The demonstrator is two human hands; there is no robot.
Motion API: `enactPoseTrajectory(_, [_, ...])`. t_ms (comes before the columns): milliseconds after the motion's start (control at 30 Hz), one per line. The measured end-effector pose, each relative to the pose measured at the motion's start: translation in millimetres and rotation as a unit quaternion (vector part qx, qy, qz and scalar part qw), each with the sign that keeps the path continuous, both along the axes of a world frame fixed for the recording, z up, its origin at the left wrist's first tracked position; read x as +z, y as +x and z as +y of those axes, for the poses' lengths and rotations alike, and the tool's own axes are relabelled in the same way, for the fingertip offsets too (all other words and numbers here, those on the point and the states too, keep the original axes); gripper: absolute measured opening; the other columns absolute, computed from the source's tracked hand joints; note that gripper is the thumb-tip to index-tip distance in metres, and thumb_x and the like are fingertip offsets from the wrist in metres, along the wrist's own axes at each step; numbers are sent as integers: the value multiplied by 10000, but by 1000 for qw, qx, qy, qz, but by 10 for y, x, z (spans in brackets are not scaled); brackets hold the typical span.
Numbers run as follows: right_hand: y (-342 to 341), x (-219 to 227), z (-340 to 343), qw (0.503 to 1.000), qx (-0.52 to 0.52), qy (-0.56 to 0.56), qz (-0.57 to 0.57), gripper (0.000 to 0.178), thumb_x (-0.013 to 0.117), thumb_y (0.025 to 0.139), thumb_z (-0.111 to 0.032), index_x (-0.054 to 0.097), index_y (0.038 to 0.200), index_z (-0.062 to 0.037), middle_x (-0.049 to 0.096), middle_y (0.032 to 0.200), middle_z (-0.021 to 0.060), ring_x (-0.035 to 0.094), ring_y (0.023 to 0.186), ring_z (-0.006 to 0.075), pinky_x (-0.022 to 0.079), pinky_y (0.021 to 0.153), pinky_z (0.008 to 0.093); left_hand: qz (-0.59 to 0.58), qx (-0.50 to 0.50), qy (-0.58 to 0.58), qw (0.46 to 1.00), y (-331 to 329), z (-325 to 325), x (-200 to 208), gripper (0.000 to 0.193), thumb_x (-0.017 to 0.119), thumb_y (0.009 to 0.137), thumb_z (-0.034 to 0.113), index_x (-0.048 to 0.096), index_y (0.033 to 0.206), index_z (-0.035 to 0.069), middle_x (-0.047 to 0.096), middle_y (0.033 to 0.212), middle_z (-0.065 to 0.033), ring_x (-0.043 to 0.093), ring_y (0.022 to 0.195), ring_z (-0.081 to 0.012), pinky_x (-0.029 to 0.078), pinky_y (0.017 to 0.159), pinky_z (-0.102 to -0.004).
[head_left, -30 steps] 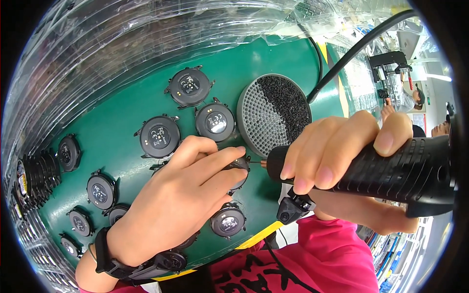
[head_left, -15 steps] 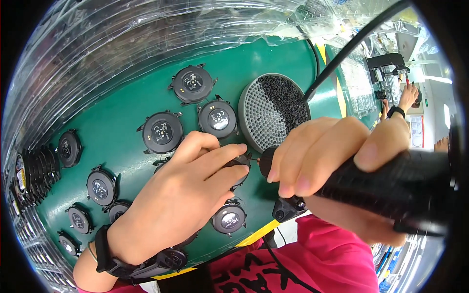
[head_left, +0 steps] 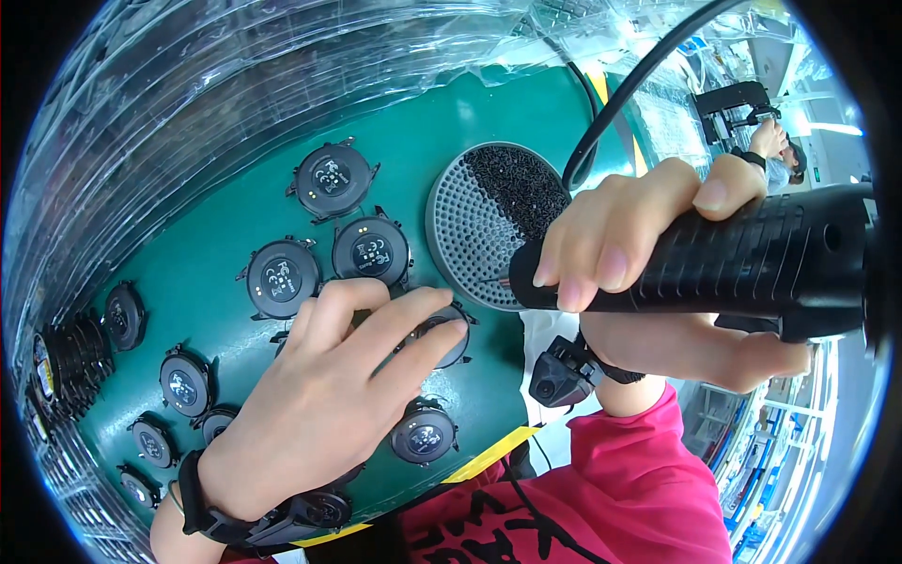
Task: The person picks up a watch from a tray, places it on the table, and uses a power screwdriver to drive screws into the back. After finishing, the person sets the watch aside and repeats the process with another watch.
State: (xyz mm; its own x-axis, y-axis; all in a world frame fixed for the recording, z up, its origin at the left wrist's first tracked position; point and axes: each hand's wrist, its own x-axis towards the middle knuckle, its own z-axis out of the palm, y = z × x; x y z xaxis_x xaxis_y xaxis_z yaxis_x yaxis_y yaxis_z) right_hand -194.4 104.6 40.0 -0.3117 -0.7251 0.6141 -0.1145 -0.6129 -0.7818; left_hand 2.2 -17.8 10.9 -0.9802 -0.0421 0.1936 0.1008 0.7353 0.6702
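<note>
My right hand (head_left: 629,235) is wrapped around a thick black electric screwdriver (head_left: 752,258), held almost level. Its thin bit points left, over the round grey screw tray (head_left: 456,211), whose dimpled face is partly heaped with small black screws (head_left: 520,183). My left hand (head_left: 324,385) is closed on a round black watch case (head_left: 449,340), with the fingertips at its upper edge; the hand hides much of the case. Just beyond the left fingers lie more watch cases (head_left: 371,252), backs up, and another watch case (head_left: 423,434) is nearer to me.
Several watch cases (head_left: 185,383) are spread over the green mat (head_left: 413,117), with a stacked row (head_left: 70,362) at the far left. Clear plastic sheeting (head_left: 235,103) hangs along the back. A black cable (head_left: 648,70) arches at the right. A co-worker's hand (head_left: 769,139) shows far right.
The screwdriver has moved away from the watch case, up and over the screw tray, its bit now at the dimples. My left hand stays on the case. The view has shifted slightly.
</note>
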Motion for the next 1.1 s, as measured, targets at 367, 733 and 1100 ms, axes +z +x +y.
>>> enactPoseTrajectory(367, [12, -15, -6, 1000, 21, 0, 15, 855, 555, 749, -822, 406, 1159, -86, 595, 795, 99, 617, 573, 220, 547, 539, 374, 22, 3, 10, 1000, 6, -12, -54, 352, 649, 739, 18, 651, 1091, 25, 582, 1192, -74, 522, 1011, -280, 480, 881, -387])
enactPoseTrajectory(733, [30, -20, -9, 999, 37, -1, 29, 822, 566, 775, -788, 394, 1163, -85, 600, 807, 105, 619, 576, 227, 548, 565, 376, 36, 20, 32, 999, 20, 5, -72, 427, 759, 655, -7, 676, 1070, 49, 605, 1189, -96, 535, 1014, -323, 485, 852, -401])
enactPoseTrajectory(1100, [179, 77, 66, 998, 50, -21, -30, 772, 632, 778, -730, 413, 1134, -80, 574, 766, 85, 608, 544, 219, 539, 501, 352, 59, 2, 55, 997, -40, -23, -140, 432, 750, 685, -5, 668, 1104, 55, 595, 1185, -104, 562, 1020, -334, 502, 856, -413])
